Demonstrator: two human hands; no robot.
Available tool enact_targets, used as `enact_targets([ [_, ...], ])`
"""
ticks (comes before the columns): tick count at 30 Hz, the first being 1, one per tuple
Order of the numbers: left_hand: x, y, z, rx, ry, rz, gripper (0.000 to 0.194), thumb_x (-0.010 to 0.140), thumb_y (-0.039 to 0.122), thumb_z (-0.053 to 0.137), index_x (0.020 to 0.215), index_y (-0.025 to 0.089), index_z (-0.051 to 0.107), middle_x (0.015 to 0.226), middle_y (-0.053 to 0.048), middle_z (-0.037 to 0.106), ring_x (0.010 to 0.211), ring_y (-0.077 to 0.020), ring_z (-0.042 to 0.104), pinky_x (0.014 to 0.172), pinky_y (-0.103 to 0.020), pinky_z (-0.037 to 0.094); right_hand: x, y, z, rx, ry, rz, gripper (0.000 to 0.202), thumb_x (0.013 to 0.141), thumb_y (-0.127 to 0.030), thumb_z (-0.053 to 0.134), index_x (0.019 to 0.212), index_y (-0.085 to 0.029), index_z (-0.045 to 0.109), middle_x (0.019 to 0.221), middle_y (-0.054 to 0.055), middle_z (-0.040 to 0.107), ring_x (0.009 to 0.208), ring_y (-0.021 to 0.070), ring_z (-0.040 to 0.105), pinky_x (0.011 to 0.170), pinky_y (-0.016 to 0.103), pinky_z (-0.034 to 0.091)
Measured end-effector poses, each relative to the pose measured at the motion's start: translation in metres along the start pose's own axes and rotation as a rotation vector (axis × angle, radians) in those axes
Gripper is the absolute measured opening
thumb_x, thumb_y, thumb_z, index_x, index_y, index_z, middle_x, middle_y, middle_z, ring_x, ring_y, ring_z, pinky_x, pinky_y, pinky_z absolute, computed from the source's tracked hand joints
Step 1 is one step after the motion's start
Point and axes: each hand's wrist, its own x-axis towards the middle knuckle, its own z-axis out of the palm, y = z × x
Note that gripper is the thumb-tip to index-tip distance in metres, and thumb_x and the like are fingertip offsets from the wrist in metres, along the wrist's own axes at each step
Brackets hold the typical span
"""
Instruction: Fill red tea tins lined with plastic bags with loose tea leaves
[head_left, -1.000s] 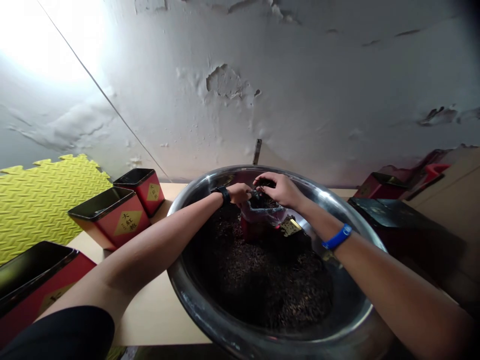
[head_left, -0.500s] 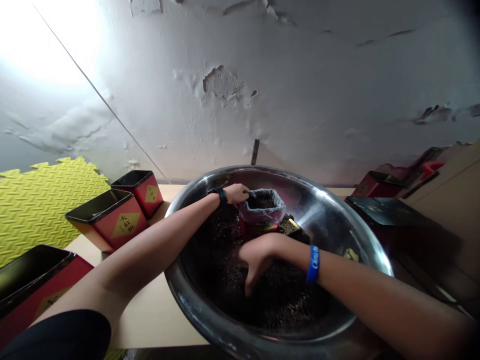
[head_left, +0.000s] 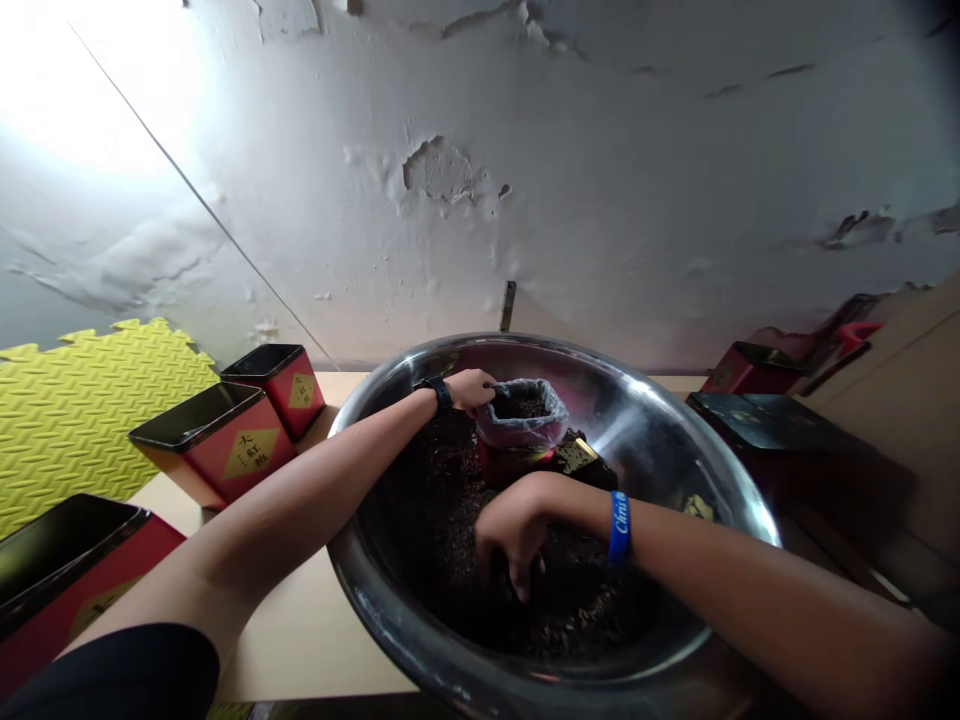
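Note:
A wide steel basin (head_left: 375, 610) holds dark loose tea leaves (head_left: 577, 620). Inside it stands a red tea tin (head_left: 499, 464), lined with a clear plastic bag (head_left: 525, 434) folded over its rim and partly filled with leaves. My left hand (head_left: 471, 390), a dark band on its wrist, is closed on the bag-covered left rim of this tin. In front of the tin, my right hand (head_left: 514, 530) points down into the tea leaves with its fingers curled round some; the fingertips are partly hidden. A black-and-gold piece (head_left: 576, 456) lies against the tin's right side.
Several red tins with black rims and yellow labels stand on the left, among them a middle tin (head_left: 225, 440) and a back tin (head_left: 289, 385). Dark boxes (head_left: 772, 425) sit to the right. Behind the table (head_left: 322, 640) rises a peeling wall (head_left: 600, 200); a yellow foam mat (head_left: 90, 410) is at far left.
My right hand has moved slightly down into the tea leaves, and its fingers have curled in. The left hand stays on the tin's rim.

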Motion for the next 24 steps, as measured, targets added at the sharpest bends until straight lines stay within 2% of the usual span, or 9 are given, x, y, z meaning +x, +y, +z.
enact_targets([
  [2,0.0,0.0,0.0,0.002,-0.001,-0.001,0.03,0.074,0.023,0.041,0.096,0.019,0.061,0.07,0.0,0.063,0.047,-0.0073,0.056,0.046,-0.013,0.042,-0.02,-0.005,-0.007,-0.003,0.123,-0.122,0.04,0.059,-0.026,0.065,0.098,-0.018,0.061,0.074,-0.003,0.063,0.057,0.009,0.055,0.051,0.018,0.042],
  [6,-0.002,0.002,-0.002,0.012,0.0,0.0,0.03,0.075,0.023,0.04,0.095,0.018,0.061,0.067,0.0,0.063,0.047,-0.0073,0.055,0.047,-0.014,0.042,-0.063,-0.012,-0.022,-0.046,0.6,-0.266,0.03,0.064,-0.022,0.061,0.094,-0.018,0.063,0.083,-0.001,0.064,0.073,0.0102,0.056,0.066,0.018,0.042],
  [11,-0.004,0.002,-0.004,0.027,-0.018,0.058,0.023,0.072,0.023,0.05,0.087,0.011,0.062,0.072,-0.005,0.064,0.053,-0.0103,0.057,0.05,-0.016,0.042,-0.09,0.011,-0.036,0.05,1.268,-0.169,0.028,0.069,-0.019,0.054,0.097,-0.02,0.062,0.092,0.001,0.064,0.085,0.0139,0.057,0.076,0.024,0.043],
  [13,-0.003,0.002,-0.003,0.013,-0.032,0.037,0.023,0.074,0.022,0.046,0.088,0.012,0.061,0.071,-0.005,0.064,0.051,-0.0104,0.057,0.048,-0.016,0.043,-0.09,0.03,-0.04,0.04,1.455,-0.08,0.031,0.071,-0.02,0.053,0.102,-0.02,0.06,0.099,0.003,0.062,0.091,0.0161,0.056,0.081,0.028,0.042],
  [15,-0.002,0.002,-0.002,-0.001,-0.034,0.023,0.026,0.076,0.022,0.041,0.09,0.014,0.06,0.069,-0.003,0.063,0.049,-0.0104,0.057,0.046,-0.016,0.043,-0.087,0.049,-0.043,-0.031,1.461,0.018,0.037,0.069,-0.02,0.055,0.106,-0.022,0.058,0.107,0.004,0.059,0.098,0.0187,0.053,0.086,0.031,0.04],
  [18,0.0,-0.001,-0.001,-0.01,-0.026,0.023,0.028,0.076,0.023,0.039,0.094,0.016,0.06,0.069,-0.003,0.063,0.049,-0.0102,0.057,0.045,-0.016,0.043,-0.085,0.064,-0.043,-0.147,1.331,0.11,0.041,0.069,-0.017,0.054,0.11,-0.024,0.057,0.114,0.004,0.055,0.105,0.0204,0.049,0.089,0.032,0.037],
  [22,0.001,-0.003,-0.001,0.0,-0.039,0.049,0.028,0.075,0.024,0.04,0.093,0.016,0.06,0.07,-0.002,0.063,0.049,-0.0097,0.058,0.045,-0.014,0.042,-0.092,0.046,-0.04,-0.174,1.5,0.129,0.028,0.077,-0.02,0.044,0.099,-0.021,0.062,0.102,0.005,0.061,0.094,0.0177,0.054,0.083,0.029,0.039],
  [23,0.001,-0.004,-0.002,-0.001,-0.037,0.05,0.028,0.075,0.025,0.041,0.093,0.016,0.06,0.071,-0.002,0.064,0.05,-0.0096,0.058,0.045,-0.014,0.042,-0.092,0.036,-0.038,-0.157,1.498,0.102,0.026,0.078,-0.022,0.044,0.095,-0.02,0.063,0.097,0.005,0.063,0.089,0.0168,0.055,0.081,0.028,0.039],
  [24,0.001,-0.004,-0.001,-0.003,-0.029,0.046,0.028,0.075,0.026,0.041,0.093,0.017,0.061,0.072,-0.002,0.064,0.05,-0.0095,0.058,0.045,-0.014,0.042,-0.09,0.027,-0.036,-0.135,1.435,0.057,0.025,0.078,-0.025,0.044,0.092,-0.02,0.064,0.093,0.004,0.064,0.086,0.0158,0.056,0.078,0.027,0.04],
])
